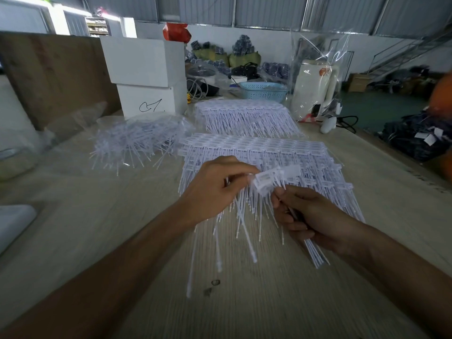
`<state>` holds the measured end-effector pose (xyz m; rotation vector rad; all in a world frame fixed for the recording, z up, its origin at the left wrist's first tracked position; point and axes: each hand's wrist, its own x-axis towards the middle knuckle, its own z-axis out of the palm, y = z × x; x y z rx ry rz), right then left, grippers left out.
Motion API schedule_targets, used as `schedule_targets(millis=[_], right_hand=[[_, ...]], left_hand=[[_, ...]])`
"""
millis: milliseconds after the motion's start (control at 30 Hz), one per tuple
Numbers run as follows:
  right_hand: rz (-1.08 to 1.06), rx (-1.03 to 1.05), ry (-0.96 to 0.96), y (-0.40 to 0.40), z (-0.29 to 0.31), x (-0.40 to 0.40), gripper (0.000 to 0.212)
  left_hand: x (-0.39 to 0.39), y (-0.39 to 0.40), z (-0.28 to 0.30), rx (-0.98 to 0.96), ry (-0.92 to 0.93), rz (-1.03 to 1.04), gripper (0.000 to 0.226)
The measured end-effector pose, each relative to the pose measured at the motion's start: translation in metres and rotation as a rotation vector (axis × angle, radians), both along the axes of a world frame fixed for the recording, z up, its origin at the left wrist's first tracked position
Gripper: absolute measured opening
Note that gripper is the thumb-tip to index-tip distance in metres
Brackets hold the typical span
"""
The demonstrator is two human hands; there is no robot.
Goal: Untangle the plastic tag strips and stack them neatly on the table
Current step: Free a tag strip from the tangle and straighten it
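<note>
- Above the near stack, both hands hold one tag strip (276, 178): left hand (215, 189) pinches its head end, right hand (308, 218) grips its tails.
- Beneath them, a neat stack (269, 148) lies on the table (256, 302); a second stack (247, 113) lies beyond it.
- Left of the stacks, a tangled pile (137, 140) sits in clear plastic, before white boxes (146, 74).
- Behind the far stack stands a blue basket (264, 90).

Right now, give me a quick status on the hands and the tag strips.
Left hand and right hand both pinch one tag strip above the near stack. Tangled pile waits left. Nothing in the way.
</note>
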<state>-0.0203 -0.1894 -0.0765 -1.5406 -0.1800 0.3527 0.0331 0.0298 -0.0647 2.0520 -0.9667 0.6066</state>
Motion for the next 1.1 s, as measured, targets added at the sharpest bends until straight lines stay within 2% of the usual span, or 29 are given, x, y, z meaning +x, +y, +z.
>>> schedule_targets(millis=[167,333,467,500,567,633,733,933,1100], right_hand=[[-0.063,0.063,0.021,0.0,-0.002,0.004,0.022],[-0.02,0.056,0.0,0.003,0.002,0.001,0.025],[-0.028,0.014,-0.005,0.005,0.004,-0.001,0.03],[-0.034,0.009,0.005,0.005,0.003,-0.001,0.029],[-0.036,0.003,0.018,0.005,0.003,-0.001,0.028],[-0.043,0.001,0.008,0.005,0.003,-0.001,0.027],[-0.115,0.011,-0.037,0.003,0.005,0.0,0.025],[-0.243,0.072,-0.064,0.002,0.007,0.001,0.025],[-0.311,0.079,-0.061,0.004,0.008,0.001,0.04]], left_hand=[[-0.003,-0.001,-0.004,-0.057,0.064,0.008,0.036],[-0.009,-0.012,-0.004,0.04,-0.083,-0.056,0.031],[-0.01,-0.011,-0.003,0.069,-0.141,-0.136,0.014],[-0.01,-0.011,-0.004,0.096,-0.154,-0.147,0.014],[-0.011,-0.01,-0.005,0.153,-0.145,-0.158,0.027],[-0.012,-0.008,-0.005,0.178,-0.064,-0.149,0.035],[-0.013,-0.006,-0.004,0.136,0.006,-0.099,0.035],[-0.012,-0.004,-0.003,0.207,-0.02,0.066,0.05],[-0.011,-0.003,-0.002,0.248,-0.012,0.034,0.047]])
